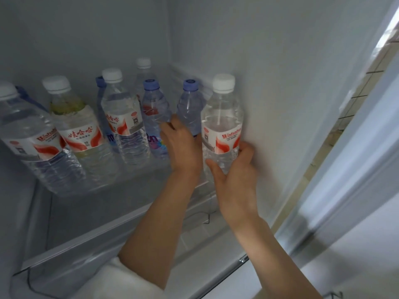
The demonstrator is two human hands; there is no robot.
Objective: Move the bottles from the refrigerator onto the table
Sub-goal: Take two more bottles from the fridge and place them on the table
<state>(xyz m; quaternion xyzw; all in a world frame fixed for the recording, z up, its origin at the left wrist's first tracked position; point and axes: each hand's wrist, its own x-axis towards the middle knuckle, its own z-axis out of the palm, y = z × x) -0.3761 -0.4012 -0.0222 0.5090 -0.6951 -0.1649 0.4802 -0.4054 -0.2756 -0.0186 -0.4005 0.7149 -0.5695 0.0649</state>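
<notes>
Several clear water bottles stand on a glass refrigerator shelf (97, 203). At the right end stands a white-capped bottle with a red and white label (222, 117), and my right hand (235, 169) is wrapped around its lower part. Just left of it is a blue-capped bottle (190, 104); my left hand (183, 147) reaches around its lower half, fingers closed on it. Another blue-capped bottle (154, 108) stands beside my left fingertips. Further left are white-capped bottles (121, 113), one with a yellowish top part (73, 117), and one at the far left (28, 134).
The refrigerator's white right wall (280, 93) sits close against my right hand. Its back wall (86, 29) is behind the bottles. The door frame (345, 180) runs diagonally at the right. A white sleeve (121, 279) shows at the bottom.
</notes>
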